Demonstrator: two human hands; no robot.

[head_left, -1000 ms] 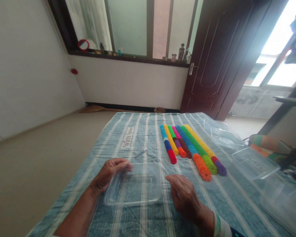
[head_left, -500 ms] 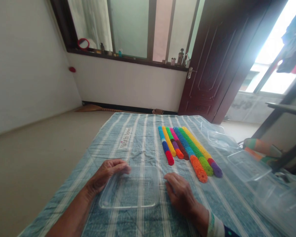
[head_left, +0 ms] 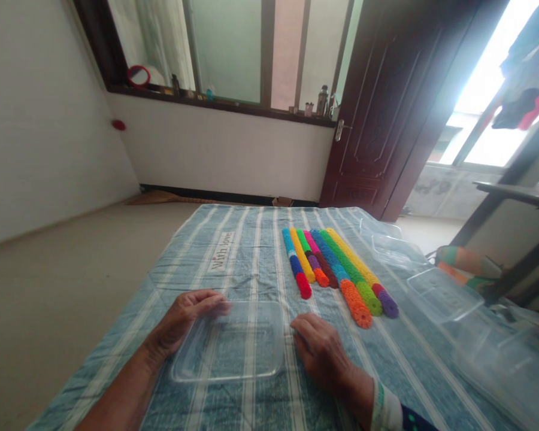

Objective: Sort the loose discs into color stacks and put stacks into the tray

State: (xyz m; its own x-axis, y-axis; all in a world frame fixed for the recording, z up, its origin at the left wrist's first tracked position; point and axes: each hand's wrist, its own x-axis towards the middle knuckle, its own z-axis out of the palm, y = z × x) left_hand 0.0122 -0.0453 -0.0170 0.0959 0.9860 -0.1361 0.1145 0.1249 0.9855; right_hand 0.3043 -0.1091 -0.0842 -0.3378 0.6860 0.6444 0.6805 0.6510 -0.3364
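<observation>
A shallow clear plastic container lies on the striped cloth in front of me. At its far left corner is my left hand, with thumb and fingers closed on the rim and the fingertips slightly blurred. To the right of the container rests my right hand, low over the cloth, a small gap from the container's edge. Its fingers are bent together and nothing shows in them. Beyond that hand lie several rows of stacked colourful ring-like pieces, side by side like rods, in blue, yellow, green, pink, brown, orange, red and purple.
A blue-and-white striped cloth printed "With love" covers the table. More clear plastic containers line its right edge. Behind stand a dark red door and a window ledge with small items. A dark shelf is at the right.
The whole view has shifted slightly, so everything appears a little further left. Both hands and the container keep nearly the same positions relative to each other.
</observation>
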